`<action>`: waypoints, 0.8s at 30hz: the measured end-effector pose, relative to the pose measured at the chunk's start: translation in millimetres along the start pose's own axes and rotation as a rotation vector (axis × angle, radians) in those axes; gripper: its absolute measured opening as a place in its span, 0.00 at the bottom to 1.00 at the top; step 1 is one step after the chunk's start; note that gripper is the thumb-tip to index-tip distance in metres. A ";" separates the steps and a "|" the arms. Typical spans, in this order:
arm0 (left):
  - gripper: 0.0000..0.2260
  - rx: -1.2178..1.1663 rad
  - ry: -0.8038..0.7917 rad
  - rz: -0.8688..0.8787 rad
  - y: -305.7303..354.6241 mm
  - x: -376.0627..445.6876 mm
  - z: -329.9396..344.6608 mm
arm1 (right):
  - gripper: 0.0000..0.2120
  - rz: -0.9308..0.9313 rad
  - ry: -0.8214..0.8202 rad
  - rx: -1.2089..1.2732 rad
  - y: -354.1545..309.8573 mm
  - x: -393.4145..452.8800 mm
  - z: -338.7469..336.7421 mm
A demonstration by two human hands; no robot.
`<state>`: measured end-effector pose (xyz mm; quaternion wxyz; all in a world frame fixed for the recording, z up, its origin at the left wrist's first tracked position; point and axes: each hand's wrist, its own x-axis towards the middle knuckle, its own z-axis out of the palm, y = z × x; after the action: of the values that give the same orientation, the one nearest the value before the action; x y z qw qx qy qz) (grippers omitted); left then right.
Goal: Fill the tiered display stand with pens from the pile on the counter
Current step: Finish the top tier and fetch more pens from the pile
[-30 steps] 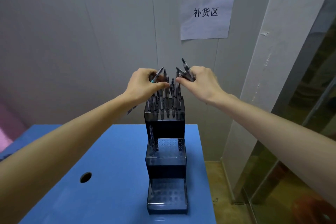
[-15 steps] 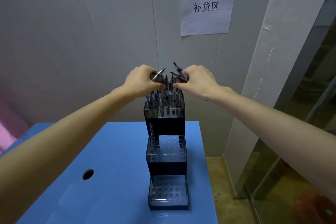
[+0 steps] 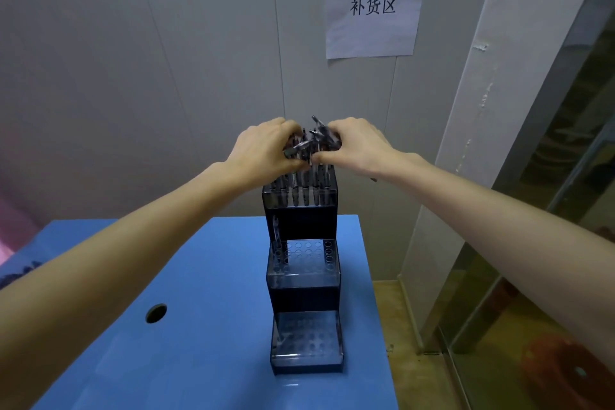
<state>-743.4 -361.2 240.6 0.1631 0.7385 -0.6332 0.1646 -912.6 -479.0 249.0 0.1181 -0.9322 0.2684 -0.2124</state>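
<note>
A dark three-tiered display stand (image 3: 304, 283) stands on the blue counter (image 3: 213, 326). Its top tier holds several upright pens (image 3: 301, 186). One pen (image 3: 275, 236) stands at the left of the middle tier; the bottom tier's holes look bare. My left hand (image 3: 263, 150) and my right hand (image 3: 357, 146) meet above the top tier, each with fingers curled round a bunch of dark pens (image 3: 316, 138) that stick out between them at angles.
A round hole (image 3: 155, 313) is cut in the counter at the left. A paper sign (image 3: 372, 17) hangs on the grey wall behind. Glass panels and a white post stand to the right, with floor below the counter's right edge. A dark pile (image 3: 16, 271) shows at far left.
Both hands have come closer together over the top tier and sunk slightly toward the standing pens. The stand has not moved.
</note>
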 end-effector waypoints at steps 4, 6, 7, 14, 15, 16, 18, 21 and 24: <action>0.25 -0.148 0.089 -0.037 5.5 -1.1 -4.7 | 0.18 0.008 0.171 0.114 3.8 -6.2 -3.9; 0.20 -0.165 0.128 -0.065 7.4 1.1 -6.2 | 0.18 0.037 0.236 0.175 4.3 -8.5 -4.2; 0.18 -0.186 0.139 -0.085 7.6 2.3 -6.2 | 0.19 0.047 0.245 0.204 4.7 -10.1 -4.1; 0.17 -0.311 0.144 -0.091 9.8 -3.7 0.1 | 0.23 0.076 0.184 0.279 11.0 -24.4 1.3; 0.17 -0.299 0.148 -0.058 10.8 -5.9 -0.4 | 0.23 0.080 0.177 0.294 11.5 -25.9 1.7; 0.17 -0.282 0.161 -0.028 11.8 -8.1 -1.5 | 0.23 0.086 0.173 0.306 11.8 -27.0 1.8; 0.17 -0.252 0.218 -0.005 12.3 -11.8 -2.5 | 0.23 0.098 0.177 0.324 11.3 -28.7 2.3; 0.18 -0.314 0.334 -0.073 12.1 -15.7 -5.2 | 0.23 0.115 0.195 0.350 7.5 -32.4 2.9; 0.20 -0.500 0.385 -0.136 11.1 -21.3 -8.1 | 0.22 0.144 0.198 0.370 4.8 -38.3 5.6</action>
<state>-757.8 -340.4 238.7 0.4667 0.6715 -0.5609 0.1293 -941.5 -461.2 229.7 0.2751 -0.8477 0.3008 -0.3394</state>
